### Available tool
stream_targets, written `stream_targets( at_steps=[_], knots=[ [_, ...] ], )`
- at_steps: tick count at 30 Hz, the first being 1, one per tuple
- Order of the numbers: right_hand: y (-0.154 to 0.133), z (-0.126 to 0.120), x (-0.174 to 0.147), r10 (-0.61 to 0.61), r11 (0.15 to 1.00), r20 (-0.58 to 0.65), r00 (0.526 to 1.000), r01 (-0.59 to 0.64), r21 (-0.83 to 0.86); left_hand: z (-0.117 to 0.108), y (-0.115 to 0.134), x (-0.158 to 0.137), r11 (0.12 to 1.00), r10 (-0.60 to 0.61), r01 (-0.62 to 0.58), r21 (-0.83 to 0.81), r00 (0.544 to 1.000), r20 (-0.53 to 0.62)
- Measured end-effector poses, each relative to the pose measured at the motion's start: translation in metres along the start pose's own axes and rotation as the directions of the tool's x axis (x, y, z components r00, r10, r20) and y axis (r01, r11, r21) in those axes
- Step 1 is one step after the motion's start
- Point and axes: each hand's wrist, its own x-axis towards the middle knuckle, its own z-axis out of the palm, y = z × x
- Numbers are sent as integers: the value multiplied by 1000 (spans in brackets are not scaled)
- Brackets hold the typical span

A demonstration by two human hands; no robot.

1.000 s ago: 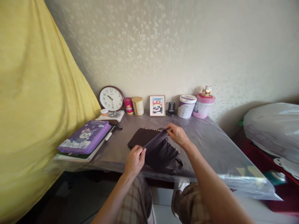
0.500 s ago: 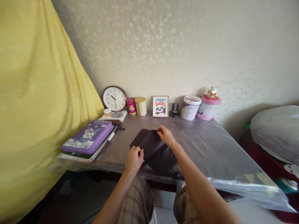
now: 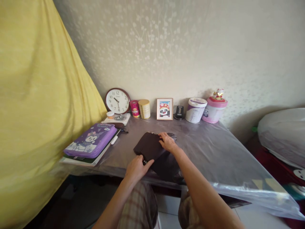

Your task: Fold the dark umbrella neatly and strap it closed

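A dark, folded fabric item [image 3: 150,146] lies on the table in front of me, with small shiny bits along its far edge and near my left hand; its exact kind does not show. My left hand [image 3: 138,167] grips its near left edge, thumb on top and fingers partly hidden by the cloth. At the far right side, my right hand [image 3: 167,142] has bent fingers on the fabric, gripping it near the edge. Bunched dark cloth spreads under my right wrist toward the table's front edge.
Transparent film covers the table [image 3: 205,152]. A purple case [image 3: 91,140] lies on books at left. Along the wall stand a clock [image 3: 117,101], a pink can [image 3: 134,108], a yellow-lidded can [image 3: 144,109], a picture frame [image 3: 164,109] and two tubs [image 3: 195,110]. A yellow curtain [image 3: 43,111] hangs left.
The left part of the fabric has been folded over into a thicker bundle. My left hand has shifted slightly down with its thumb extended; my right hand now rests further over the cloth.
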Motion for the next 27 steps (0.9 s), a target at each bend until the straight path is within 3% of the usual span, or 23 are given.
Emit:
stream_targets(
  at_steps=[4,9,14,22,27],
  knots=[
    [2,-16,0,50,999,-48,998,-51,-11,3,0,-1,1000,-2,2,12,1000,22],
    [15,-48,-13,222,969,-106,969,-231,-85,1,-1,3,997,9,-4,-76,998,69],
    [38,-69,-37,366,919,2,931,-361,-160,0,-1,6,958,-36,66,-278,993,112],
    [55,-75,-61,481,870,204,852,-437,-229,-2,2,7,734,-153,374,-567,904,399],
    [47,-74,-67,548,829,254,797,-477,-292,-3,3,6,626,-175,450,-637,877,447]
  ],
)
